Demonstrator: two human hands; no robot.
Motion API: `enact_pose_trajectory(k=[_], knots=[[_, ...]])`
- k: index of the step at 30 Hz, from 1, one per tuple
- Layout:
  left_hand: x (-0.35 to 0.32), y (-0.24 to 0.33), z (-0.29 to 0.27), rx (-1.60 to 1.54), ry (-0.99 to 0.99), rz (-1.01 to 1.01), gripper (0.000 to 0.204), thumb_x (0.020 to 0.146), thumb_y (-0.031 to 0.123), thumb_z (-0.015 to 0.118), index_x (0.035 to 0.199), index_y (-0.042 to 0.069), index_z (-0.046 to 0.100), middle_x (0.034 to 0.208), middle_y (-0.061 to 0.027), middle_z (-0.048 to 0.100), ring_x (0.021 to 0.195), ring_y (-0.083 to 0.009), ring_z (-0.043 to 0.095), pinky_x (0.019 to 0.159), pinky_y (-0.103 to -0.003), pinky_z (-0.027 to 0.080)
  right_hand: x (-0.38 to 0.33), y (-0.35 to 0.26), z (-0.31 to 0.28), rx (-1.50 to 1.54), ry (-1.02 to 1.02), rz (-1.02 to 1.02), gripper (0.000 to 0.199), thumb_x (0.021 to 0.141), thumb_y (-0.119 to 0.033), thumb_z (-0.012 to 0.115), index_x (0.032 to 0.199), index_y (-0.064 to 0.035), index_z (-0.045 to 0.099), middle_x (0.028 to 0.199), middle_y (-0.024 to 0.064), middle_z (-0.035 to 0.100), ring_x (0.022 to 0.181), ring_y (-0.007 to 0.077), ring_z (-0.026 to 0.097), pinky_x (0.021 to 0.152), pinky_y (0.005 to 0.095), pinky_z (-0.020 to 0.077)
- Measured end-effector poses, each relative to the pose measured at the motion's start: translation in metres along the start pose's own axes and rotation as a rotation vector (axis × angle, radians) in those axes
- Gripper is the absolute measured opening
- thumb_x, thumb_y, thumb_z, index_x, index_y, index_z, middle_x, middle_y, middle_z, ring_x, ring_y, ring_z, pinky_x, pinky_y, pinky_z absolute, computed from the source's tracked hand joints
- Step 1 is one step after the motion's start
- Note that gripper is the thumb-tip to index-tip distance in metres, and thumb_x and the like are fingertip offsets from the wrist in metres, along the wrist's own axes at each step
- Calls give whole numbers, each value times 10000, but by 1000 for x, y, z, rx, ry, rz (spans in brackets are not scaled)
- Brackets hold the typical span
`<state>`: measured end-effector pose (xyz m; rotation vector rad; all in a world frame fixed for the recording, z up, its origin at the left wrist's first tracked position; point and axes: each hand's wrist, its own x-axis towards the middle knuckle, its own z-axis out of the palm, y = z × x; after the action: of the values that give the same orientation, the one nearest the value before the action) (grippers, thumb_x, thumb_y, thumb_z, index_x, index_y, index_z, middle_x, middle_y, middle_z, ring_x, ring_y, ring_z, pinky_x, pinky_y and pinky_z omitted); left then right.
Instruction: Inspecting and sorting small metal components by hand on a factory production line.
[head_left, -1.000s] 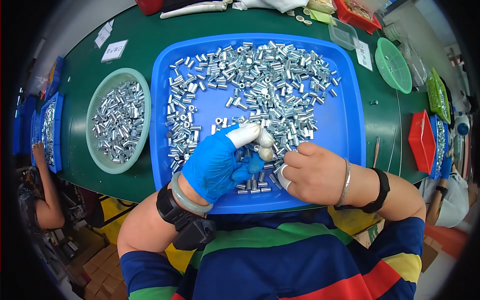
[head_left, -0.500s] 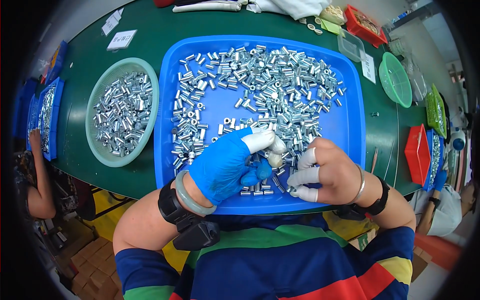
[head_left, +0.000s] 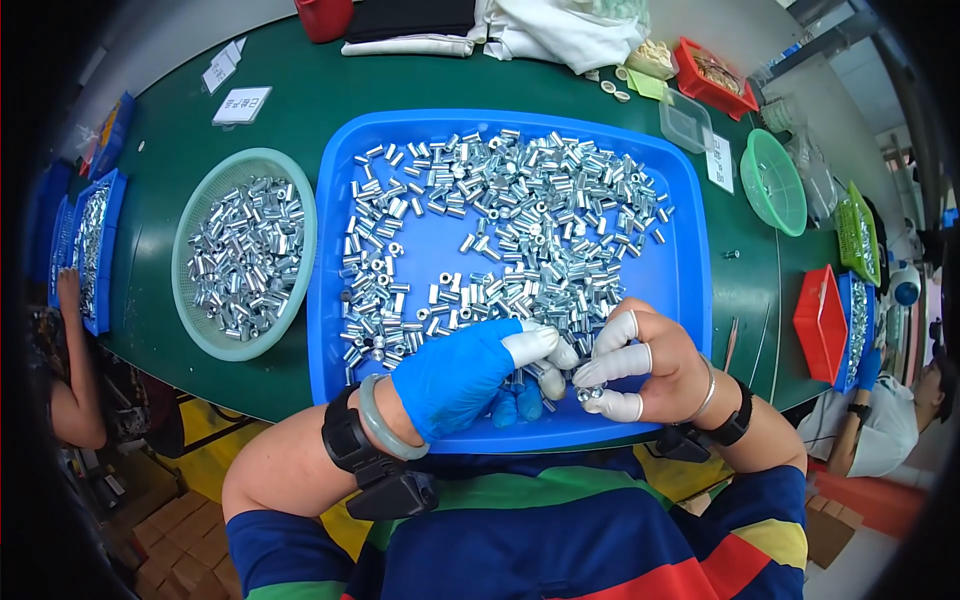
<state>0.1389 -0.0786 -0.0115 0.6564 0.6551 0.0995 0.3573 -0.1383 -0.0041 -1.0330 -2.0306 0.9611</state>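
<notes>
Head view: the left hand (head_left: 462,378), in a blue glove with white fingertip covers, rests over the near edge of the blue tray (head_left: 690,290), its fingers curled and pinching toward the right hand (head_left: 650,368); the right hand is bare but for white finger cots, and its fingertips close on a few small silver sleeves (head_left: 588,393) held between the two hands just above the tray's near rim; whether the left fingers truly grip one of these pieces or only steady it I cannot tell, since the fingertips overlap; the tray sits on the green table (head_left: 300,110) and carries a broad scatter of loose metal sleeves (head_left: 520,210), thick across the far half and down the left side, with bare blue patches in the middle and along the right; to the left of the tray, just beside it, a pale green basket (head_left: 190,310) holds a good heap of the same silver pieces (head_left: 245,255); judging from this, a fair share has been gone through and put in the basket, while the greater part lies unsorted in the tray; further right stand an empty green basket (head_left: 772,182) and a red bin (head_left: 818,325), well apart from the hands
</notes>
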Motion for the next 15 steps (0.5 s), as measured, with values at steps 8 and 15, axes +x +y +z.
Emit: enact_pose_trajectory(k=[8,15], knots=[[1,1,-1,-83,54,-5,390,939,382,430,880,42,611,777,-78,617,624,-132,540,527,-222,410,27,-15,-4,-25,69,-26,294,665,-99,780,940,-120,678,799,15,590,709,190,546,659,307,407],[5,-5,-6,-35,44,160,399,935,328,419,724,38,594,747,-124,587,625,-172,507,531,-264,391,-28,-10,-29,-499,-115,206,232,645,-99,768,841,-99,644,759,22,587,708,222,546,647,337,399]])
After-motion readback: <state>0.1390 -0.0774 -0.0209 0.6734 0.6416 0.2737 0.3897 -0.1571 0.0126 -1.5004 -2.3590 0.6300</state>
